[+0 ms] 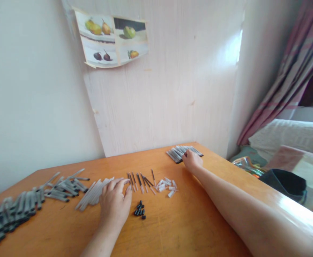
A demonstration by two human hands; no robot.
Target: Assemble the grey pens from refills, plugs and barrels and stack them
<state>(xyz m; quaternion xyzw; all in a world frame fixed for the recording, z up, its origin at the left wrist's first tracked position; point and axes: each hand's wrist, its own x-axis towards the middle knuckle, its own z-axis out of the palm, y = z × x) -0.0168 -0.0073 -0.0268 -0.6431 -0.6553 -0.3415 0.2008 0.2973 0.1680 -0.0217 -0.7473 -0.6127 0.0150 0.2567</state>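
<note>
My left hand [115, 196] lies palm down over the right end of a row of translucent pen barrels [90, 194], fingers loosely stretched out, their tips near the refills. Dark-inked pen refills [138, 180] are spread just right of those fingers. Far back on the right, my right hand [192, 161] is closed at the front edge of a stack of pens [175, 154] with dark ends. What its fingers hold, if anything, is hidden. Small black caps [139, 210] sit in a heap between my arms, and short white plastic pieces [166, 185] lie behind them to the right.
Many grey pens with black ends [19, 205] cover the left side of the wooden table [169, 228]. Beyond the table's right edge stands a dark open bin [283, 185] beside a covered bed or seat. Fruit pictures [112, 39] hang on the wall behind.
</note>
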